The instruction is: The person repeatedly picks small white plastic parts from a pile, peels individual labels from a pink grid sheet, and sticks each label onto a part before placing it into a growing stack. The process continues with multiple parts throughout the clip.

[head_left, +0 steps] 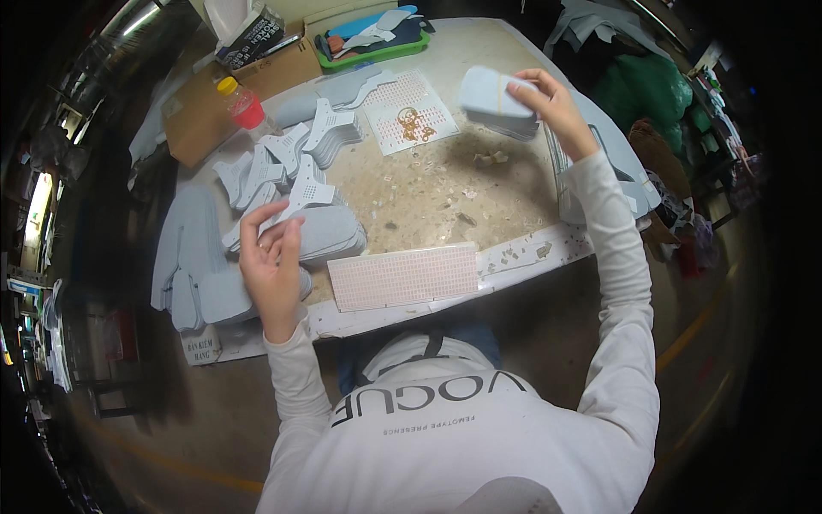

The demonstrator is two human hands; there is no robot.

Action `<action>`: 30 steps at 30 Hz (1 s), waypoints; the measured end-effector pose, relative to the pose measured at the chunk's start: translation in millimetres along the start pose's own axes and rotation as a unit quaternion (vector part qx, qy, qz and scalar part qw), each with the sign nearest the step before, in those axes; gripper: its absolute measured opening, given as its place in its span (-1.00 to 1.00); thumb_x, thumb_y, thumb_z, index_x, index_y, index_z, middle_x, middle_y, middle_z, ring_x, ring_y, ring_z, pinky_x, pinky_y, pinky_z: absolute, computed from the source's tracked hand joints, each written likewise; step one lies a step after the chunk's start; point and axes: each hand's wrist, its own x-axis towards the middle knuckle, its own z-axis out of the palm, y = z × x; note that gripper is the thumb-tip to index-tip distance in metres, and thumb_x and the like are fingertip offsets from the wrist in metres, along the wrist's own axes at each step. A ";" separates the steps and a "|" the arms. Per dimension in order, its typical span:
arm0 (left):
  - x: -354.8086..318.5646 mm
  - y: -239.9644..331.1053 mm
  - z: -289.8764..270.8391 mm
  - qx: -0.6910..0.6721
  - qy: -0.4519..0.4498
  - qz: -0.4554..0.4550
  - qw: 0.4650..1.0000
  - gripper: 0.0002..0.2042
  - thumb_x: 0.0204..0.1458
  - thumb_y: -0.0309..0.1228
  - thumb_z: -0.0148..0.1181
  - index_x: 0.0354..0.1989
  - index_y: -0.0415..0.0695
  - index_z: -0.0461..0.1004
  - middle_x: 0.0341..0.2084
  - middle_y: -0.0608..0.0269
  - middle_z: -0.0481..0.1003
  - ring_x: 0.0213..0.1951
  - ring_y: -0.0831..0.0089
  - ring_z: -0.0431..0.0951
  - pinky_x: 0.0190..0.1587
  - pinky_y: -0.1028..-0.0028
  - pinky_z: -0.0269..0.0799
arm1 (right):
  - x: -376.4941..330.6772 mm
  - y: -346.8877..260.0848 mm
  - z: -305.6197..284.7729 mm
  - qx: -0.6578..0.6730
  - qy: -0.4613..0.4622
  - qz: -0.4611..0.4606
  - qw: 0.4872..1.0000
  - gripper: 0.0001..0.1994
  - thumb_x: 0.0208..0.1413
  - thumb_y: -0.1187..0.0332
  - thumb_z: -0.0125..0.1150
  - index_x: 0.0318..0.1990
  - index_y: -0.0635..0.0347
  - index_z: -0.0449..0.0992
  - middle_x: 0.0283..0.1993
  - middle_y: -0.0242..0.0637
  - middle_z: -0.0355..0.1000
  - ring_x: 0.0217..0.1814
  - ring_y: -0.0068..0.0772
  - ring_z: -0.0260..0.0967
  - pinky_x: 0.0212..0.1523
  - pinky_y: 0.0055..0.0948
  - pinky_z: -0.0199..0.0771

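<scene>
At the far right of the table, my right hand (555, 110) grips a stack of light grey cut pieces (482, 90) with rounded corners. A thin yellowish rubber band runs around that stack. My left hand (276, 278) is raised near the table's left front, fingers bent and apart, with nothing visible in it. Beside it lie a stack of grey rounded pieces (330, 231) and several piles of perforated, forked grey pieces (332, 133). Loose rubber bands (414, 125) rest on a printed sheet (437, 98) toward the back.
A sheet of small printed labels (402, 278) lies along the front edge. Larger grey pieces (193, 248) are piled at left. Behind stand a yellow-capped bottle with red on it (244, 107), cardboard boxes (201, 116) and a green tray (377, 56) of scraps. Paper bits litter the tabletop (411, 193).
</scene>
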 end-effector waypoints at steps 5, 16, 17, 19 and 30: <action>-13.1 -9.5 -19.9 0.007 -0.017 -0.028 0.999 -0.74 0.20 -0.55 0.15 0.04 -0.32 0.35 -0.01 0.10 0.48 -0.07 0.39 0.59 -0.01 0.50 0.47 | 52.1 66.3 -34.8 0.074 0.050 0.112 0.990 -0.48 0.09 -0.05 0.36 0.04 0.15 0.54 -0.12 -0.33 0.50 -0.09 -0.48 0.39 -0.06 -0.43 0.35; -25.2 2.4 -14.9 -0.012 -0.033 -0.013 0.999 -0.79 0.19 -0.56 0.16 -0.02 -0.28 0.43 -0.10 0.15 0.52 -0.09 0.46 0.59 -0.06 0.52 0.48 | 45.2 57.9 -10.9 -0.473 0.261 -0.216 0.813 -0.70 0.05 0.14 0.36 -0.05 -0.10 0.62 -0.13 -0.27 0.56 -0.10 -0.18 0.48 -0.06 -0.18 0.43; -25.9 4.8 -14.2 -0.006 -0.036 -0.007 0.999 -0.79 0.18 -0.56 0.17 -0.02 -0.28 0.43 -0.10 0.14 0.53 -0.09 0.45 0.59 -0.06 0.51 0.48 | 38.0 44.2 6.3 -0.391 0.206 -0.240 0.864 -0.73 0.09 0.16 0.32 -0.06 -0.11 0.63 -0.13 -0.26 0.56 -0.09 -0.21 0.49 -0.08 -0.18 0.45; -28.4 9.0 -12.0 0.001 -0.044 0.000 0.999 -0.77 0.17 -0.55 0.17 -0.01 -0.30 0.44 -0.12 0.13 0.54 -0.10 0.43 0.60 -0.06 0.50 0.50 | 17.5 20.4 53.4 -0.269 0.058 -0.219 0.936 -0.75 0.17 0.15 0.26 -0.05 -0.07 0.63 -0.13 -0.24 0.56 -0.07 -0.26 0.50 -0.12 -0.21 0.48; -34.6 -27.3 -7.3 0.421 -0.010 0.024 0.907 -0.35 0.12 -0.41 0.19 0.37 -0.30 0.10 0.05 -0.27 0.43 -0.03 -0.12 0.46 -0.02 0.11 0.40 | -68.1 -35.5 223.9 -0.248 -0.363 -0.173 0.881 -0.44 0.26 -0.08 0.07 -0.22 0.39 0.62 -0.24 0.19 0.49 -0.21 0.19 0.48 -0.11 -0.06 0.47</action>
